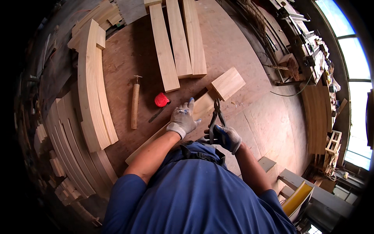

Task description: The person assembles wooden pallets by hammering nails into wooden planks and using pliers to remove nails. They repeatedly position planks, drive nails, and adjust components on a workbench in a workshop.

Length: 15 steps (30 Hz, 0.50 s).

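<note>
My left hand (pixel 184 118), in a grey-white glove, lies on a long wooden board (pixel 204 103) with its fingers and thumb spread. My right hand (pixel 229 137), gloved in grey and blue, is closed around the handles of dark pliers (pixel 216 112). Their jaws point away from me, at the board's far end, beside a short wooden block (pixel 229 83). Whether the jaws touch the wood I cannot tell. Left of my left hand are a red tape measure (pixel 160 100) and a thin dark tool (pixel 157 114). Farther left lies a wooden-handled hammer (pixel 135 103).
Several pale planks (pixel 175 43) lie at the far side of the brown worktable (pixel 253 117). Thick stacked timbers (pixel 93 89) run along its left edge, with more boards (pixel 72 144) beyond. A cluttered bench (pixel 288 43) stands to the right, near tall windows (pixel 358 58).
</note>
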Motion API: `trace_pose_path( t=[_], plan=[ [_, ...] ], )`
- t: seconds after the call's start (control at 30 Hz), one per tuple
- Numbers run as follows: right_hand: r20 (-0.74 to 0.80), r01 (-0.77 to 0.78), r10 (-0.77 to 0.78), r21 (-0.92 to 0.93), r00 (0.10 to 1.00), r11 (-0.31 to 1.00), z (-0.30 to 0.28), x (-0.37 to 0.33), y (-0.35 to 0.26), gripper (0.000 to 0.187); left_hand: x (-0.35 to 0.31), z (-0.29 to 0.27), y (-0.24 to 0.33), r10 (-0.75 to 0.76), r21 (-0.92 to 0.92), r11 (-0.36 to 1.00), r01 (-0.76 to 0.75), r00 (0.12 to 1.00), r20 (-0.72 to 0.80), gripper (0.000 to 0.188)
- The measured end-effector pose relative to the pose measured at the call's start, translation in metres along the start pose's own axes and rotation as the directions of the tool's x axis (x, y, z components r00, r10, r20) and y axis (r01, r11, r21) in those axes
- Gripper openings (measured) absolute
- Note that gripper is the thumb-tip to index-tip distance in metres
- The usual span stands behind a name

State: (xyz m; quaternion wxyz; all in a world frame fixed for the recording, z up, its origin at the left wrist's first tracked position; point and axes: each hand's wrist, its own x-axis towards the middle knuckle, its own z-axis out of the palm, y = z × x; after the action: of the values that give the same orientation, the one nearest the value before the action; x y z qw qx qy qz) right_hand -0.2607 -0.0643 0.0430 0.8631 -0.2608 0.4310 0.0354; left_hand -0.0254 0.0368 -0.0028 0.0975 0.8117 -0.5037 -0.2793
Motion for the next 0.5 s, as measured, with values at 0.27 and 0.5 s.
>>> trace_pose_path(
  t=[0.27,0.5],
  plan=[
    [-0.038,0.037,-0.032,0.133,0.999,0.99,0.018,0.034,0.004,0.053,0.0,0.002,-0.002,0.01,0.0,1.0,-0.01,0.999,-0.039,0.103],
    [-0.214,0.104,-0.048,0.259,0.976,0.96,0.027,0.07,0.027,0.049,0.004,0.016,-0.008,0.053,-0.005,0.998,-0.055,0.99,-0.13,0.102]
  ],
)
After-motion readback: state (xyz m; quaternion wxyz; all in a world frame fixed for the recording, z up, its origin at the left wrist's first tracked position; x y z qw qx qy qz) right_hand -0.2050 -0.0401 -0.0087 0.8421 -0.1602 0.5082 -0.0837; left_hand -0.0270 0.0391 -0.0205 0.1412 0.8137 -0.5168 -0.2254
